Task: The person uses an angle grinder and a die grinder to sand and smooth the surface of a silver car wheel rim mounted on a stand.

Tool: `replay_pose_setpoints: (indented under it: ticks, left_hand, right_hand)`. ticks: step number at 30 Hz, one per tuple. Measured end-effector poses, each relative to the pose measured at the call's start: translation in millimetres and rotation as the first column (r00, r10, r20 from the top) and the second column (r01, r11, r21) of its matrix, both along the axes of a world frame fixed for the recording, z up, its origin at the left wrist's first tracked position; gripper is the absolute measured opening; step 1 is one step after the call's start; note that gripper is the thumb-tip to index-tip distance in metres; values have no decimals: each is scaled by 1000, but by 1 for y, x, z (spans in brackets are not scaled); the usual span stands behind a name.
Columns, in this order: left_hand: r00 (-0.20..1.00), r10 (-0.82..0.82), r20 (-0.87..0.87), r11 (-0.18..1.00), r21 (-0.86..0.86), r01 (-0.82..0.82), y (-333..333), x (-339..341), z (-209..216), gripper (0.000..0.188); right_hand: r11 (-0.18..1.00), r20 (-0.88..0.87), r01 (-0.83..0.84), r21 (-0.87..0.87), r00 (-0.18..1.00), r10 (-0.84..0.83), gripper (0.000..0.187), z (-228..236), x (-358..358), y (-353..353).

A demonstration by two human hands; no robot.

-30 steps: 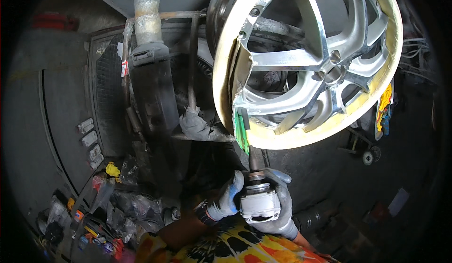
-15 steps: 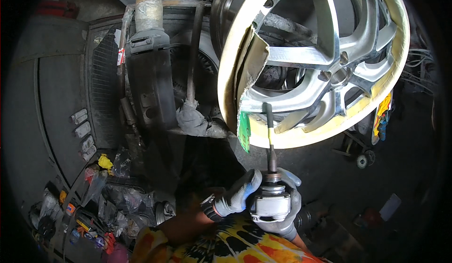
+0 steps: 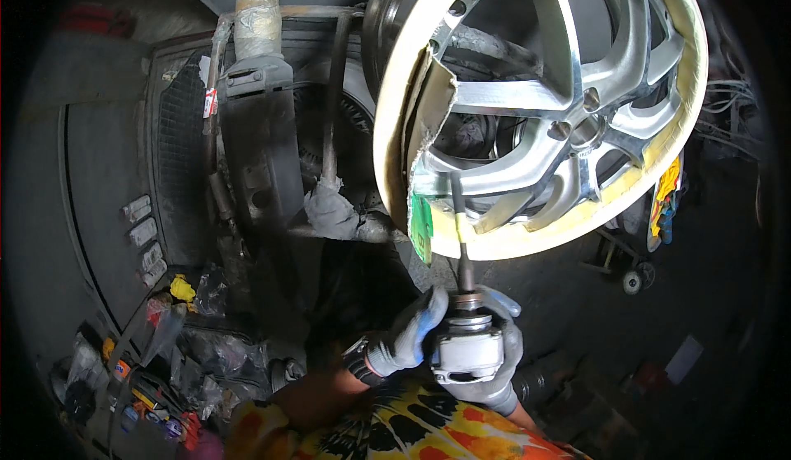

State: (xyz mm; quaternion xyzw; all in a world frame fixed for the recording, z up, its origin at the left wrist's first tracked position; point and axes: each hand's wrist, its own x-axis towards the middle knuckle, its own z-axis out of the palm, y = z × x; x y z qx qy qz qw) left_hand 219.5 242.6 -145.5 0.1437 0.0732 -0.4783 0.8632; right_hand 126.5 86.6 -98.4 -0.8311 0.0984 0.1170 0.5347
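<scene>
Both my hands wear grey gloves with blue patches and hold a silver die grinder (image 3: 470, 353) with a long dark spindle. My right hand (image 3: 505, 351) wraps its right side and underside. Against the grinder's left side, near the collar, closes my left hand (image 3: 409, 330); part of its grip is hidden. The spindle points away from me, and its dark tip (image 3: 456, 188) overlaps a spoke of a bare-metal alloy wheel (image 3: 519, 168). Whether it touches the metal I cannot tell. Cream masking covers the rim, with a brown cardboard piece (image 3: 428, 114) and a green strip (image 3: 421, 228) at the left.
Left of the wheel stands a metal frame (image 3: 333, 89) with a wrapped post (image 3: 259, 15) and a dark box-shaped part (image 3: 265, 147). Bags, bottles and other clutter (image 3: 177, 361) lie at the lower left. A small wheeled stand (image 3: 631, 281) is at the right, near hanging orange cloth (image 3: 665, 196).
The wheel, the grinder and both hands sit slightly further left in view, as does the background. My grip on the grinder looks the same.
</scene>
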Motion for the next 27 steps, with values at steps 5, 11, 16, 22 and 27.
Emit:
replay_pose_setpoints:
  ticks: [5,11,16,22,27]
  left_hand:
    - [992,22,-124,999,29,-19,-3,-3,1,102]
    - [966,63,-250,998,5,-63,7,1,4,100]
    - [944,67,-323,997,-2,-72,4,4,2,100]
    - [932,32,-360,989,-120,-81,2,-3,-4,107]
    - [974,23,-225,999,-18,-28,14,2,8,111]
  right_hand:
    - [993,177,-21,-117,983,42,86,13,28,12]
    - [978,162,-135,-157,974,160,102,24,45,19]
    - [974,165,-147,-174,970,177,103,16,40,12]
    - [987,-59,-150,-56,987,147,107,-1,1,-5]
    - [984,7,-176,-35,984,176,112,20,31,11]
